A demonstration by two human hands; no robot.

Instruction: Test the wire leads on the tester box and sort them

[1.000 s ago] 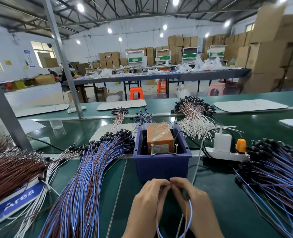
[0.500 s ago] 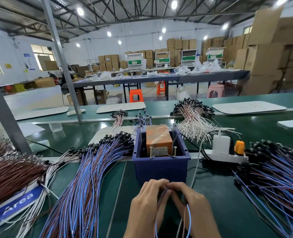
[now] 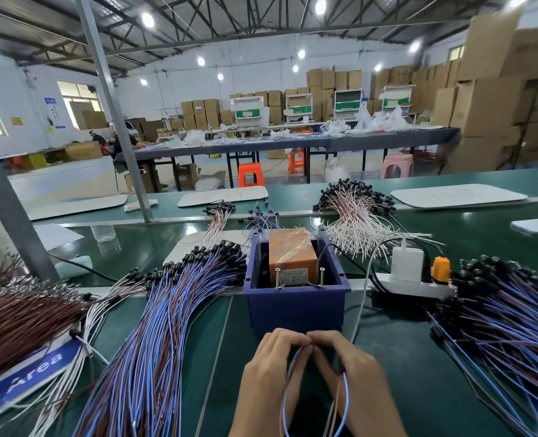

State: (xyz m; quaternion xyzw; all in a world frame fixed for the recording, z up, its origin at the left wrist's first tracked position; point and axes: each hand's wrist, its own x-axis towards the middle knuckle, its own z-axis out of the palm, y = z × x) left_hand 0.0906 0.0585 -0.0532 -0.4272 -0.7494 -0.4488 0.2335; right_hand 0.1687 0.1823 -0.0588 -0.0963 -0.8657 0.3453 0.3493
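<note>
Our left hand [image 3: 270, 378] and right hand [image 3: 356, 380] pinch a blue wire lead [image 3: 345, 398], fingertips touching. Its ends hide under our fingers. The tester box [image 3: 291, 250] sits just past our hands.

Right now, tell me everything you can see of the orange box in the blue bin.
The orange box is a rectangular block wrapped in shiny clear tape, sitting inside the blue bin and rising above its rim. A pale printed label is on its near face, flanked by two upright metal screws. A thin black wire runs out of the bin on the right.
</note>
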